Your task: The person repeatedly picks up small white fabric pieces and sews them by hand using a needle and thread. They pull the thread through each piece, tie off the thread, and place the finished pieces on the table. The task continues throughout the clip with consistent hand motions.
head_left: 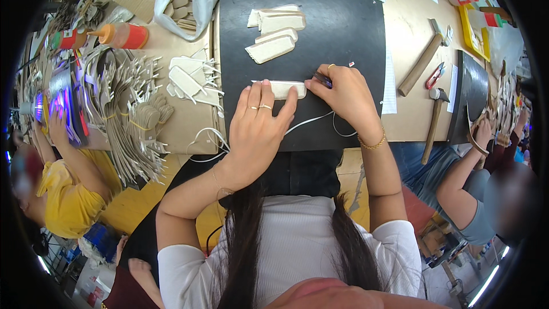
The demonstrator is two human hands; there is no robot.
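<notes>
On the black mat (337,28), a small beige padded piece (280,89) with a rounded right end lies crosswise in front of me. My left hand (254,123) is spread flat over it, its fingertips resting on the piece and pressing it down. At the piece's right end, my right hand (349,94) is closed round a slim dark tool (322,79); its tip is hidden, so its kind cannot be told. A thin white cord (309,120) runs on the mat between my hands. Farther up lie two small groups of similar beige pieces (280,20).
To the left are white-tailed beige pieces (191,80), bundled straps (123,114), a bag of oval pieces (191,8) and an orange-tipped bottle (123,35). Hammers (423,63) and red-handled snips (436,75) lie right. Co-workers sit on both sides.
</notes>
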